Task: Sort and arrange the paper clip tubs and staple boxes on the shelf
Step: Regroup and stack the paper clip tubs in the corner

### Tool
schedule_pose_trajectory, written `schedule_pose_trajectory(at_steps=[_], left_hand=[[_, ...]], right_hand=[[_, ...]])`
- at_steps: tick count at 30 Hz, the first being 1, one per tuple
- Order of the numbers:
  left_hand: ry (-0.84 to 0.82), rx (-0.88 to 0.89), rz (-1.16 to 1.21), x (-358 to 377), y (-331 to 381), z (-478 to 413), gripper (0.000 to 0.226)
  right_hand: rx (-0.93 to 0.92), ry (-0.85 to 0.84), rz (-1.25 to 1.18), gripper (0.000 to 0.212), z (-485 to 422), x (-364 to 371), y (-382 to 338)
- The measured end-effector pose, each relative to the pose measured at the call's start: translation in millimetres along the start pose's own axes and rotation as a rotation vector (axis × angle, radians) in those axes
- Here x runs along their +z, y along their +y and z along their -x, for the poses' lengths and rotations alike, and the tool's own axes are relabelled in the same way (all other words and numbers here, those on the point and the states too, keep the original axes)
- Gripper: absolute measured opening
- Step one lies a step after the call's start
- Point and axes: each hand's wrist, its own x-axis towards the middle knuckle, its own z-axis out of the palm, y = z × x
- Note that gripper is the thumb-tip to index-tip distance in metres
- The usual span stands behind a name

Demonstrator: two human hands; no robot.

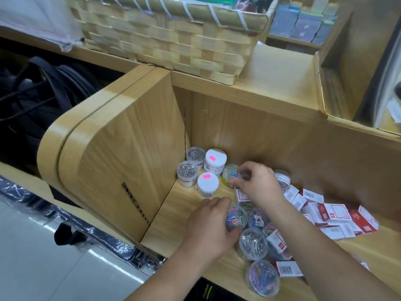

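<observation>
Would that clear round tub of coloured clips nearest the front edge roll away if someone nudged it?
Possibly: the tub of coloured clips is round and seems tilted, so a nudge might roll it, and the shelf edge is close. Its clear plastic looks smooth, perhaps slippery. Loose clips inside would likely shift.

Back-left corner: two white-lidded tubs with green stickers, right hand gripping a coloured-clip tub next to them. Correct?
Not green: the stickers on the rear white-lidded tub and the front white-lidded tub are pink, per the head view. The rest stands: the right hand grips a coloured-clip tub next to them.
</observation>
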Motion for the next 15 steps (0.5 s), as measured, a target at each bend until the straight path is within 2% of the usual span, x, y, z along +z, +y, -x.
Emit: schedule_pose_trajectory(at_steps=[4,6,8,11,15], left_hand=[[0.081,0.006,-0.066,-3.4,-12.4,-3.2,0.041],[0.088,-0.068,0.003,-3.6,-17.6,-5.3,0.036],[0.115,-0.115,0.078,-2.1,-19.5,-6.1,0.031],[0.134,-0.14,0.168,-0.7,-23.8,-0.1,0.029],[0.174,-0.117,0.231,1.6,-33.7,7.9,0.026]], right_hand=[[-0.072,-0.105,0.158,0.028,17.2,-27.8,3.2],[-0.032,-0.246,0.243,0.04,24.1,-32.5,0.1],[-0.016,-0.319,0.346,0.052,26.2,-29.5,-3.0],[-0.064,-0.316,0.446,0.056,26.1,-19.2,-4.8],[-0.088,-0.273,0.456,0.047,27.5,-16.7,-7.3]])
